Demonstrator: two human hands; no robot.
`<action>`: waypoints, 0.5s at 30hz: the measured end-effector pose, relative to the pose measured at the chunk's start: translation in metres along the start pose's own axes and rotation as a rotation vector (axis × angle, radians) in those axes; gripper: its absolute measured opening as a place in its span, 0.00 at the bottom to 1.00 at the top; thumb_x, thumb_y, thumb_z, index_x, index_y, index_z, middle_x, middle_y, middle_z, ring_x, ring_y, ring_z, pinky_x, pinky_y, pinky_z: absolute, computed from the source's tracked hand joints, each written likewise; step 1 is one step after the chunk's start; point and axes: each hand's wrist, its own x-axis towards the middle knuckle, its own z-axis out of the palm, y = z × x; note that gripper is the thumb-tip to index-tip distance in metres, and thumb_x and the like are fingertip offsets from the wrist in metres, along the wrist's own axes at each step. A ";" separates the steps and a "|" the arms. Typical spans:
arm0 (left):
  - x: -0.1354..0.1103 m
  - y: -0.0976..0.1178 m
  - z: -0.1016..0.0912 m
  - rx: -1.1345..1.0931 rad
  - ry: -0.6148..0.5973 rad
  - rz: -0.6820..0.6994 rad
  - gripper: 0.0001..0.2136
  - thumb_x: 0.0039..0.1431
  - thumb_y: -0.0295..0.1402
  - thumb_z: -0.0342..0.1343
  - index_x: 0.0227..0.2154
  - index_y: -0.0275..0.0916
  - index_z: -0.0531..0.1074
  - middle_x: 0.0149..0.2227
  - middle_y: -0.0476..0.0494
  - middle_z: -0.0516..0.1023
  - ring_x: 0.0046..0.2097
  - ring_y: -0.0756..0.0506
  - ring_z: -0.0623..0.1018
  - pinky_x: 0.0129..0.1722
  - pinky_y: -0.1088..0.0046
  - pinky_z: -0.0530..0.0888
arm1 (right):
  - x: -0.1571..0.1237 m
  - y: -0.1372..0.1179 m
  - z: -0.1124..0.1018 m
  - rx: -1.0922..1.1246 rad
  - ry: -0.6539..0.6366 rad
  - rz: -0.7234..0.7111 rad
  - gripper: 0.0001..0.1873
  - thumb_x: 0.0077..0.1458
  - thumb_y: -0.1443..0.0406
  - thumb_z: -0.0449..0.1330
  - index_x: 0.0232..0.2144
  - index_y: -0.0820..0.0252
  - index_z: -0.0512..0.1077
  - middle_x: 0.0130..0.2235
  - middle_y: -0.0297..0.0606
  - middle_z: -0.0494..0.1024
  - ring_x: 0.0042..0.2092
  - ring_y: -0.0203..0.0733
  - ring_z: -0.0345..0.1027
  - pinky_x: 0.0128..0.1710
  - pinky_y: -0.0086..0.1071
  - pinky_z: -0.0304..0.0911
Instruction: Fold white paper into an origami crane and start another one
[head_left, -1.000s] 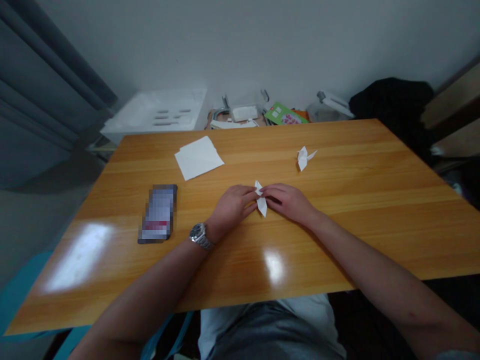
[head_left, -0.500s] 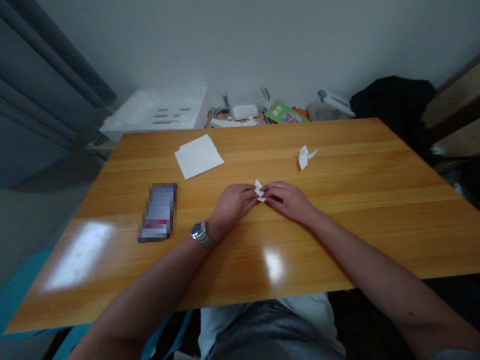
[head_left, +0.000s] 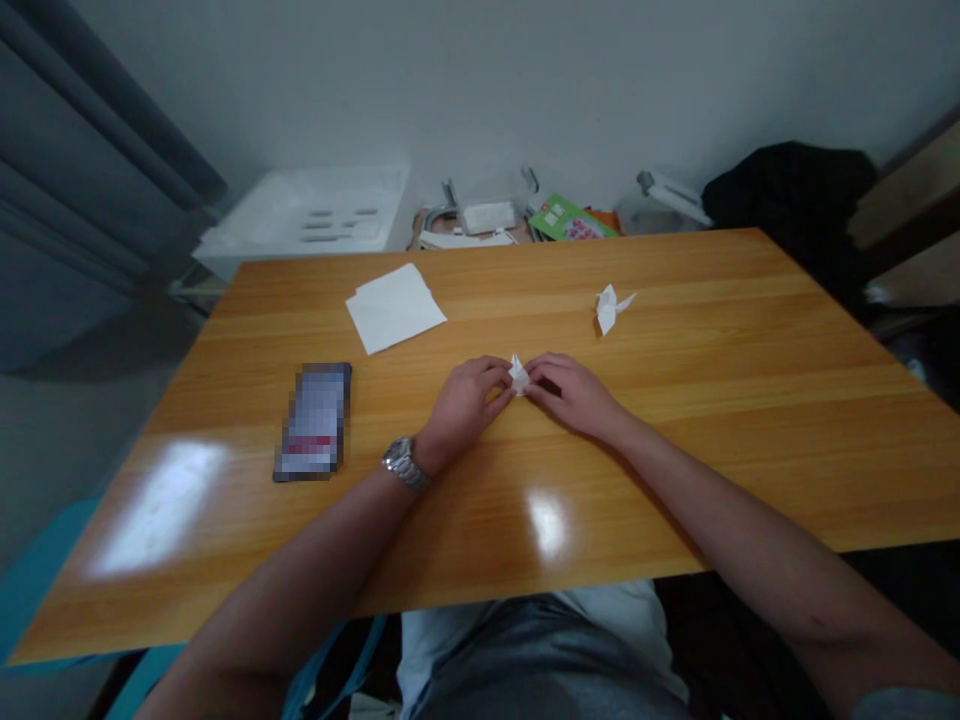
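white folded paper (head_left: 518, 377) in the grip of left fingers (head_left: 495, 378) and right fingers (head_left: 543, 364), slotted tray (head_left: 281, 215) beyond

Both hands (head_left: 472, 402) (head_left: 568, 390) pinch a small folded white paper (head_left: 518, 376) above the wooden table (head_left: 480, 520).

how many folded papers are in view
2. The held paper is between the left hand and right hand, partly covered; the winged paper lies farther back on the table, to the right.
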 end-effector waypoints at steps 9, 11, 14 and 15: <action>0.002 -0.002 0.002 -0.078 0.025 -0.052 0.04 0.67 0.32 0.59 0.39 0.39 0.78 0.50 0.42 0.81 0.52 0.42 0.78 0.57 0.59 0.73 | 0.002 0.004 0.003 0.027 0.012 0.029 0.07 0.64 0.63 0.61 0.33 0.57 0.74 0.43 0.43 0.80 0.46 0.47 0.73 0.49 0.43 0.67; 0.002 -0.001 0.002 -0.063 0.022 -0.061 0.04 0.67 0.32 0.59 0.39 0.39 0.78 0.50 0.42 0.80 0.52 0.42 0.78 0.57 0.59 0.73 | 0.002 0.002 0.003 0.023 0.009 0.041 0.07 0.64 0.63 0.61 0.33 0.57 0.74 0.44 0.43 0.81 0.47 0.48 0.74 0.50 0.44 0.67; 0.003 0.000 0.002 -0.051 0.019 -0.064 0.04 0.66 0.31 0.58 0.38 0.40 0.77 0.50 0.42 0.80 0.52 0.41 0.78 0.57 0.59 0.73 | 0.003 -0.001 0.002 0.023 0.013 0.058 0.07 0.64 0.63 0.60 0.33 0.56 0.75 0.43 0.43 0.81 0.46 0.48 0.74 0.49 0.44 0.67; 0.004 0.000 0.002 -0.050 0.020 -0.063 0.03 0.66 0.31 0.58 0.38 0.40 0.77 0.50 0.42 0.80 0.52 0.41 0.78 0.57 0.59 0.73 | 0.003 -0.002 0.002 0.025 0.014 0.062 0.07 0.64 0.63 0.60 0.34 0.56 0.75 0.43 0.43 0.81 0.46 0.48 0.73 0.49 0.44 0.67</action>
